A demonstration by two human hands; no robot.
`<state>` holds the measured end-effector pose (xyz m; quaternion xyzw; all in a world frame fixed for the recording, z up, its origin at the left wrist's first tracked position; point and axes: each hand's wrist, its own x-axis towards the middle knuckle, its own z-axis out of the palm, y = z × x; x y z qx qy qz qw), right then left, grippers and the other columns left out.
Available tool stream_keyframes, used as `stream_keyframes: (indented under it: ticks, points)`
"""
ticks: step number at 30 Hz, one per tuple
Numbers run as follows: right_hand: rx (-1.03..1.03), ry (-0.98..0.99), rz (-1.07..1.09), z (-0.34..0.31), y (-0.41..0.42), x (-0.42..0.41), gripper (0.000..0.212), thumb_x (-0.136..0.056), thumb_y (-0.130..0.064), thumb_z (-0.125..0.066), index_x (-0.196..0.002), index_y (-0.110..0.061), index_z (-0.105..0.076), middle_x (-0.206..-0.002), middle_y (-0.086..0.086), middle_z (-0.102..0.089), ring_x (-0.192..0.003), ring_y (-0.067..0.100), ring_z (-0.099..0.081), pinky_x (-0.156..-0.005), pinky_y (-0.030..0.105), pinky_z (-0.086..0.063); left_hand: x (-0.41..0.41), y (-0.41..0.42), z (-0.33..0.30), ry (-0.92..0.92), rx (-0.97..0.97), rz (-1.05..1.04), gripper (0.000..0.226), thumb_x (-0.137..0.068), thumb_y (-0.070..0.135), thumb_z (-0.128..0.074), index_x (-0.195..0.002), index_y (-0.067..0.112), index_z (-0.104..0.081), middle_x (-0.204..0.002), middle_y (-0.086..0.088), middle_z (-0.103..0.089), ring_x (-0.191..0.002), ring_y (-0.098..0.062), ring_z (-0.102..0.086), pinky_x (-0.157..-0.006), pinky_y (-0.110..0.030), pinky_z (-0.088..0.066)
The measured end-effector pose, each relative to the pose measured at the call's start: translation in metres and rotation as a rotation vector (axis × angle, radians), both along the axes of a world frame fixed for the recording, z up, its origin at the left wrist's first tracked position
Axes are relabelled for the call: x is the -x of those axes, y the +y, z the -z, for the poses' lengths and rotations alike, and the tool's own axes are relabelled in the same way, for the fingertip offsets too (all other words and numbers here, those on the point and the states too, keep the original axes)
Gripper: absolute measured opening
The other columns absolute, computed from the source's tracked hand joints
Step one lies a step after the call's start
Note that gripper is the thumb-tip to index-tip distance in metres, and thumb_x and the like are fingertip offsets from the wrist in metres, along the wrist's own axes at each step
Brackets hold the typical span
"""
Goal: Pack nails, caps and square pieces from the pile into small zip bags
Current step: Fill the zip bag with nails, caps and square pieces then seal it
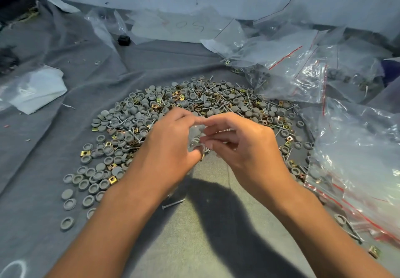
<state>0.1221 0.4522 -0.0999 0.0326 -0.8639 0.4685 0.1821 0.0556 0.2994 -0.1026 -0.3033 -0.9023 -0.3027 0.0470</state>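
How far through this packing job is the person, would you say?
Some is done: filled zip bags with red seal lines lie at the right, nails and caps showing inside. In hand: the left hand and right hand together pinch a small clear bag with a cap visible in it. Plenty is left: the pile of grey caps, nails and brass square pieces is large.

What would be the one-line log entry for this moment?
left hand: holds small zip bag | right hand: pinches bag | pile: unpacked
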Motion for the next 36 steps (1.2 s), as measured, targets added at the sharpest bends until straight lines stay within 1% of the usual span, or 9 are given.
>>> stream_keyframes:
  ticks: [3,5,9,11,15,18,20,23,36]
  points:
    - [-0.112,-0.026,0.074,-0.005,0.017,-0.002,0.019,-0.085,-0.008,-0.078,-0.1,-0.018,-0.071,-0.091,-0.013,-0.071,-0.085,-0.006,-0.068,-0.074,0.008,-0.052,-0.001,-0.001,-0.001,0.015,-0.005,-0.005,0.048,-0.081,0.022,-0.079,-0.127,0.024,-0.065,-0.119,0.012,-0.058,-0.1,0.0,-0.051,-0.092,-0.016,-0.04]
    - [-0.233,-0.212,0.124,-0.011,0.041,-0.007,0.018,-0.086,-0.015,-0.077,-0.094,-0.029,-0.068,-0.085,-0.018,-0.067,-0.082,-0.01,-0.063,-0.068,0.002,-0.046,0.0,-0.003,-0.001,0.018,-0.006,-0.02,0.046,-0.083,0.023,-0.077,-0.127,0.025,-0.065,-0.12,0.013,-0.059,-0.1,0.002,-0.05,-0.091,-0.011,-0.035]
    - [-0.558,-0.788,0.013,-0.018,0.076,-0.025,0.026,-0.076,-0.034,-0.087,-0.085,-0.036,-0.063,-0.083,-0.018,-0.065,-0.069,-0.004,-0.062,-0.059,0.015,-0.046,0.001,-0.003,-0.002,0.01,0.002,-0.037,0.047,-0.084,0.024,-0.076,-0.129,0.026,-0.064,-0.122,0.013,-0.059,-0.1,0.001,-0.051,-0.08,-0.005,-0.035]
    - [-0.655,-0.909,-0.009,-0.017,0.072,-0.033,0.038,-0.067,-0.045,-0.09,-0.09,-0.036,-0.061,-0.087,-0.018,-0.064,-0.071,0.001,-0.065,-0.066,0.026,-0.054,-0.001,-0.003,-0.003,0.011,0.006,-0.031,0.047,-0.084,0.025,-0.076,-0.13,0.026,-0.063,-0.122,0.014,-0.058,-0.102,0.001,-0.052,-0.078,-0.001,-0.035]
    - [-0.935,-0.873,0.048,-0.01,0.053,-0.032,0.053,-0.065,-0.054,-0.087,-0.102,-0.033,-0.055,-0.103,-0.01,-0.061,-0.094,0.02,-0.063,-0.077,0.038,-0.056,0.0,-0.005,-0.003,-0.003,0.019,-0.029,0.047,-0.086,0.028,-0.075,-0.131,0.029,-0.062,-0.123,0.017,-0.056,-0.088,0.005,-0.05,-0.075,-0.003,-0.037]
    - [-0.853,-0.9,0.064,-0.007,0.049,-0.03,0.049,-0.071,-0.041,-0.087,-0.109,-0.03,-0.058,-0.106,-0.004,-0.063,-0.096,0.023,-0.064,-0.077,0.036,-0.056,-0.001,-0.005,-0.003,-0.002,0.017,-0.026,0.047,-0.086,0.028,-0.074,-0.131,0.03,-0.062,-0.121,0.018,-0.056,-0.08,0.007,-0.047,-0.072,-0.003,-0.037]
    - [-0.822,-0.855,0.077,-0.004,0.048,-0.031,0.026,-0.08,-0.033,-0.079,-0.101,-0.026,-0.064,-0.099,-0.002,-0.065,-0.092,0.023,-0.064,-0.076,0.036,-0.056,-0.001,-0.005,-0.003,0.002,0.018,-0.028,0.047,-0.086,0.029,-0.074,-0.132,0.029,-0.062,-0.121,0.018,-0.056,-0.081,0.006,-0.047,-0.074,-0.002,-0.037]
    - [-0.818,-0.789,0.114,0.001,0.045,-0.03,0.003,-0.086,-0.024,-0.065,-0.088,-0.026,-0.063,-0.091,-0.002,-0.066,-0.086,0.023,-0.065,-0.072,0.036,-0.057,-0.001,-0.005,-0.003,-0.001,0.008,-0.022,0.047,-0.085,0.027,-0.075,-0.131,0.029,-0.062,-0.118,0.018,-0.056,-0.081,0.019,-0.043,-0.076,0.0,-0.035]
    - [-0.711,-0.576,-0.106,0.009,0.027,-0.031,0.015,-0.089,-0.024,-0.062,-0.088,-0.037,-0.056,-0.091,-0.015,-0.047,-0.083,0.012,-0.059,-0.076,0.031,-0.055,0.001,-0.007,-0.002,0.018,0.033,-0.027,0.047,-0.085,0.029,-0.074,-0.131,0.029,-0.062,-0.121,0.017,-0.056,-0.093,0.006,-0.045,-0.078,-0.001,-0.032]
